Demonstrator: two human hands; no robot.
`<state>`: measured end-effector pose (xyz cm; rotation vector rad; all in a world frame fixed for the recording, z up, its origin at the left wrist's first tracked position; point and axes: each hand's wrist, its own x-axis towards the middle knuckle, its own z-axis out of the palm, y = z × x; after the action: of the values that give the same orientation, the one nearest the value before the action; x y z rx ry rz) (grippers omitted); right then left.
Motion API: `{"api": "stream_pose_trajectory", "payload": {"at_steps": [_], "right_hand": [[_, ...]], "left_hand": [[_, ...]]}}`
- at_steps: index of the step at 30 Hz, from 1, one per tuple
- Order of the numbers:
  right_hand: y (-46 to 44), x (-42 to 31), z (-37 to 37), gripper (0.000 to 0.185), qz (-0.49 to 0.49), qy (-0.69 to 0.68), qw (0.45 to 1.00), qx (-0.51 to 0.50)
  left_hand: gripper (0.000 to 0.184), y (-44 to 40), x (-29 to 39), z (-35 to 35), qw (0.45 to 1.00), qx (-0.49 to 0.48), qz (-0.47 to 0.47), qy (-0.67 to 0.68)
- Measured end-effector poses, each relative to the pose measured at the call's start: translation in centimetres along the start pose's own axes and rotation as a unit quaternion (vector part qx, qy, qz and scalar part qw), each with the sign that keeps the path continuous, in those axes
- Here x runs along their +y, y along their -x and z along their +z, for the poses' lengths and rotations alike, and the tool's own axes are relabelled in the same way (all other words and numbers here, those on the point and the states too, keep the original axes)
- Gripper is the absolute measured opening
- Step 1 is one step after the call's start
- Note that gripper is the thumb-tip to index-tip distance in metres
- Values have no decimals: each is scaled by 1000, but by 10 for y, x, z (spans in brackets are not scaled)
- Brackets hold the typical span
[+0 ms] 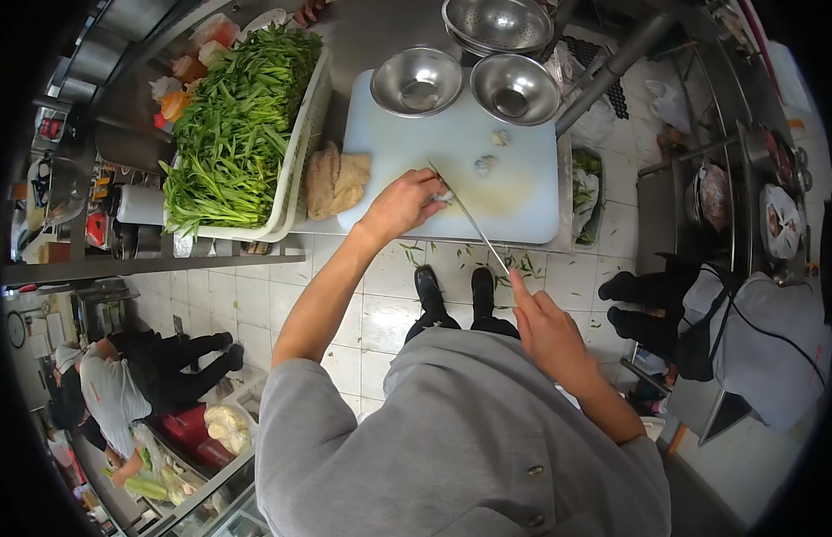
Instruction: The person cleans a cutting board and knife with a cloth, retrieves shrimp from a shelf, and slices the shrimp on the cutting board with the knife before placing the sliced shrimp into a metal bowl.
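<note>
My right hand (552,331) is wrapped around the handle of a knife (477,225), index finger stretched along it. The thin blade slants up and left over the near part of a pale blue-white cutting board (532,199). At the blade's far end, my left hand (405,204) has its fingers curled and pinches a small grey-white piece (445,197), partly hidden by the fingers. Two similar loose pieces lie farther back on the board: a greyish one (484,165) and a paler one (499,138). Their kind is too small to make out.
Two steel bowls (418,82) (516,89) stand at the board's back edge, a stacked colander (498,25) behind. Left are a folded brown cloth (337,182) and a white crate (301,148) of leafy greens (241,125). Co-workers (765,345) (112,394) stand on both sides.
</note>
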<state>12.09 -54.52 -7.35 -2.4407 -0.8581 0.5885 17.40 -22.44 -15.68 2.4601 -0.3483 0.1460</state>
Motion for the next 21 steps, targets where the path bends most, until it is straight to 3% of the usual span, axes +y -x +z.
{"api": "stream_pose_trajectory", "payload": {"at_steps": [7, 13, 17, 21], "right_hand": [[2, -17, -3, 58, 34, -1, 999, -14], [-60, 5, 60, 59, 4, 13, 999, 41], [-71, 18, 48, 57, -50, -50, 994, 82], [-44, -2, 9, 57, -23, -25, 998, 44]], "left_hand": [[16, -1, 2, 0, 1000, -7, -18, 8], [19, 4, -5, 4, 1000, 3, -10, 9], [26, 8, 4, 3, 991, 69, -71, 87], [29, 5, 1, -3, 996, 25, -63, 59]]}}
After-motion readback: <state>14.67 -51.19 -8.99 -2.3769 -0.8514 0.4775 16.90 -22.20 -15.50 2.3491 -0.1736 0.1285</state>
